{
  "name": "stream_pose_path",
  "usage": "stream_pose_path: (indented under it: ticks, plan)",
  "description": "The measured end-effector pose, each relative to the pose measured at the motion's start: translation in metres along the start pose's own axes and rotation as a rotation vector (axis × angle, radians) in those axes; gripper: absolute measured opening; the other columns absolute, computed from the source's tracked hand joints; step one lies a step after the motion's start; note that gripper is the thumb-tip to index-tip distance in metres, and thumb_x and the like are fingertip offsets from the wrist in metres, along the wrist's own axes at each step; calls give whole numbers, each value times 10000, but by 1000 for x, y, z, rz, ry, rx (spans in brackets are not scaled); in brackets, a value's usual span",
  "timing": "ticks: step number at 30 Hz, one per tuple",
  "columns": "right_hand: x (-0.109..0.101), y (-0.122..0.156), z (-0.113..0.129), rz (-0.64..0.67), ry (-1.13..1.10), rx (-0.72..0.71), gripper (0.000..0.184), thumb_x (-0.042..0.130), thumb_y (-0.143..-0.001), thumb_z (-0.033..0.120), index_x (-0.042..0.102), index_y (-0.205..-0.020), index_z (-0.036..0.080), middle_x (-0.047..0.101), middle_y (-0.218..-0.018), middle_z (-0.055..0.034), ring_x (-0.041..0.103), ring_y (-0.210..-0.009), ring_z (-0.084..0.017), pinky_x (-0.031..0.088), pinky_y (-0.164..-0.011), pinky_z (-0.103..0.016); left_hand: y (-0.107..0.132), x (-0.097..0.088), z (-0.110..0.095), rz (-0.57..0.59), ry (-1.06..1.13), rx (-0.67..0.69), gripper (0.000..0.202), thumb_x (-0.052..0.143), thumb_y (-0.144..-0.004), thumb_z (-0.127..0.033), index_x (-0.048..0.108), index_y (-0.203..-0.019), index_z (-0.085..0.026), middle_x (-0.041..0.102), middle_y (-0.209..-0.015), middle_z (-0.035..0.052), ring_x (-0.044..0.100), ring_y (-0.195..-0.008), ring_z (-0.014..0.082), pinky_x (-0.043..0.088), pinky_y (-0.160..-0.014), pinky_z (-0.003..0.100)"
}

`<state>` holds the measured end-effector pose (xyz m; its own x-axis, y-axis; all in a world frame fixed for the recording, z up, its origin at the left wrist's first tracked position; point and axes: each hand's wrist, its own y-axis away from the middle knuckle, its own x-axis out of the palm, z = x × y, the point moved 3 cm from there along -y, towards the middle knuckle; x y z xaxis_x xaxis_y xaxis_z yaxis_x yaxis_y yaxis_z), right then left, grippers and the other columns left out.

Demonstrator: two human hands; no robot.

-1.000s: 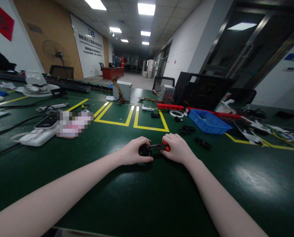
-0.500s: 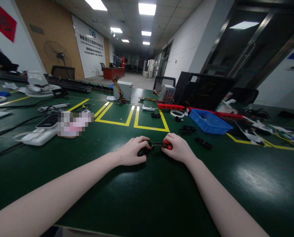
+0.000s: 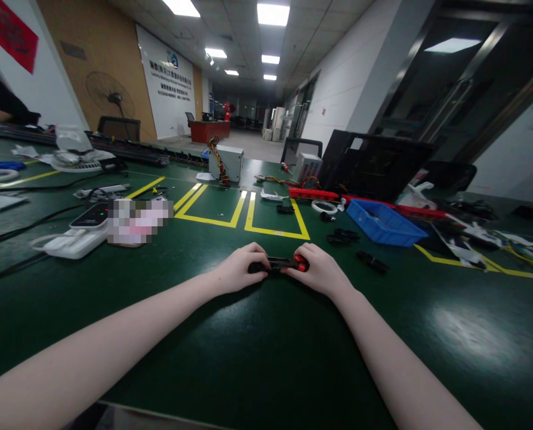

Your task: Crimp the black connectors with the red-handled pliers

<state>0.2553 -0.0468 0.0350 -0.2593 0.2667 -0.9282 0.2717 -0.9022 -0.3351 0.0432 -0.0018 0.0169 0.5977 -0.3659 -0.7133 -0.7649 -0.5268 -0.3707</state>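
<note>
My left hand is closed around a black object, perhaps a small bundle of black cable, though its fingers hide most of it. From the other side, my right hand grips a red-handled tool with a dark, narrow metal part pointing left. Between the hands the tool's dark end and the black object meet or overlap; which of the two cannot be made out. Both hands are low over the green table, fingertips facing each other.
Black cable bundles lie right of my hands, near a blue tray. Yellow tape marks the table ahead. A power supply stands farther back. On the left are a white power strip and cords. A person sits far left.
My hands have come closer together, and the gap showing the tool's metal part has narrowed. My left fingers have curled further round the black object. The view has shifted slightly.
</note>
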Motion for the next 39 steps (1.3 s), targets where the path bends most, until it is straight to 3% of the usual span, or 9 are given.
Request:
stream_pose_path:
  ticks: [5, 12, 18, 25, 32, 35, 39]
  plan:
    - [0, -1, -3, -7, 18, 29, 349, 678, -803, 541, 530, -786, 226, 596, -833, -31, 569, -775, -196, 422, -644, -306, -1, -1, 1, -39, 11, -5, 131, 616, -868, -89, 692, -932, -174, 593, -1116, 78, 608, -1044, 212, 500, -965, 391]
    - [1, 1, -23, -46, 70, 130, 391, 589, -850, 604, 609, -850, 214, 641, -911, -60, 596, -879, -240, 434, -755, -373, -1, -2, -1, -39, 17, -38, 79, 646, -874, -137, 704, -915, -173, 610, -1095, 74, 623, -1023, 211, 496, -959, 376]
    - [-12, 10, -36, -12, 94, 140, 486, 571, -841, 636, 648, -1055, 206, 664, -1077, -99, 603, -1031, -294, 435, -887, -463, 0, -3, -2, -31, 13, -74, 74, 650, -894, -203, 704, -936, -174, 612, -1101, 72, 627, -1008, 208, 505, -937, 364]
    - [-15, 38, -57, 96, 72, 105, 630, 545, -861, 632, 511, -1362, 252, 611, -1285, -121, 607, -1131, -311, 499, -903, -468, -1, -5, -3, -23, 9, -104, 100, 623, -917, -239, 703, -950, -190, 621, -1106, 65, 615, -1027, 220, 500, -937, 375]
    - [-21, 40, -62, 56, 89, 64, 611, 600, -821, 612, 563, -1308, 245, 645, -1155, -112, 646, -1010, -299, 549, -824, -439, -3, -4, -1, 8, 13, -139, 117, 606, -930, -277, 686, -965, -199, 610, -1124, 65, 602, -1043, 223, 492, -930, 375]
    - [-24, 36, -62, 97, 48, 79, 573, 607, -815, 601, 590, -1276, 261, 637, -1157, -93, 662, -967, -275, 565, -794, -409, -2, -5, -5, 32, 2, -147, 141, 588, -941, -289, 679, -1003, -200, 598, -1163, 69, 585, -1068, 228, 476, -951, 382]
    - [-21, 41, -69, 189, -62, 156, 566, 609, -808, 632, 597, -1259, 289, 621, -1185, -83, 676, -941, -259, 583, -751, -384, -1, -7, -16, 99, -76, -122, 331, 362, -1035, -285, 684, -1034, -210, 593, -1193, 72, 566, -1084, 231, 444, -960, 391]
